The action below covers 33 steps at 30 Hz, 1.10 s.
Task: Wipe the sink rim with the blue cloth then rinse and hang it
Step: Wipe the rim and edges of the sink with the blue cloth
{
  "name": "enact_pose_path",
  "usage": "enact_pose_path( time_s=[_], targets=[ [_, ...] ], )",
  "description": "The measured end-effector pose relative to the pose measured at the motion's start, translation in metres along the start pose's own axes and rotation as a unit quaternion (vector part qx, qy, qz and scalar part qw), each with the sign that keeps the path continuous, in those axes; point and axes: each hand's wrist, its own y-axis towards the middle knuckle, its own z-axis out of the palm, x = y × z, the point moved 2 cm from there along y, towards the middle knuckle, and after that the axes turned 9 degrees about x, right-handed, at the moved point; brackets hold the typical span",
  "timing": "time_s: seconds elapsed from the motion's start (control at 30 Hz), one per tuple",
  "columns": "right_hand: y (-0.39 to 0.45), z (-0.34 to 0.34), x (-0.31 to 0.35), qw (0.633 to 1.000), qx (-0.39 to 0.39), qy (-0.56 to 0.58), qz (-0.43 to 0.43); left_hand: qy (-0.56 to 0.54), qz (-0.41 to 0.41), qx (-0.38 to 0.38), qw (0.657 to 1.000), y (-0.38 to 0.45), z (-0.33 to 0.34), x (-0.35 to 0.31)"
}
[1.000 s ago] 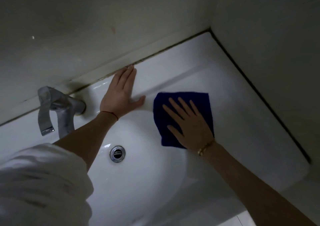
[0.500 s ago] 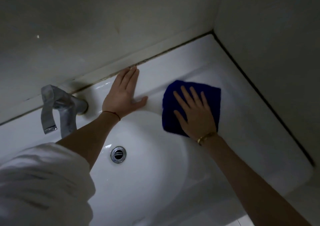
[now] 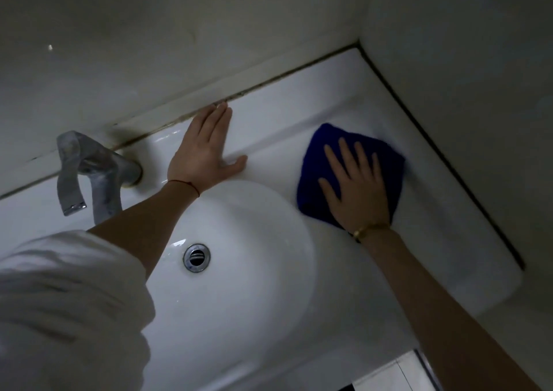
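A white sink with a wide flat rim [image 3: 443, 226] fills the head view. The dark blue cloth [image 3: 314, 157] lies on the right rim, near the back corner. My right hand [image 3: 356, 190] presses flat on the cloth with fingers spread, and a gold bracelet shows at the wrist. My left hand [image 3: 200, 157] rests flat and empty on the back rim, fingertips touching the wall seam. The cloth's right edge looks blurred.
A chrome faucet [image 3: 98, 175] stands on the back rim at the left. The drain [image 3: 196, 257] sits in the oval basin [image 3: 254, 286]. Walls close in at the back and the right, meeting in a corner [image 3: 359, 44]. My white sleeve [image 3: 59, 301] covers the lower left.
My right hand has slid the cloth along the right rim, away from the basin edge and toward the back right corner. My left hand stays planted on the back rim.
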Motion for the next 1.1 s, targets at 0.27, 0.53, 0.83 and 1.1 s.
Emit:
enact_pose_path(
  time_s=[0.27, 0.53, 0.83, 1.1],
  targets=[
    [-0.069, 0.023, 0.012, 0.98, 0.056, 0.019, -0.192, 0.006, -0.003, 0.007, 1.0, 0.001, 0.0, 0.001],
    [-0.004, -0.003, -0.018, 0.999, -0.006, 0.028, -0.025, 0.003, -0.007, 0.01, 1.0, 0.0, -0.002, -0.001],
    [-0.03, 0.019, 0.035, 0.986, 0.035, -0.001, -0.161, 0.001, -0.006, 0.016, 1.0, 0.001, -0.005, -0.003],
    [0.004, -0.002, -0.016, 0.996, 0.003, 0.011, -0.091, -0.005, -0.008, 0.009, 1.0, 0.0, -0.007, -0.005]
  ],
)
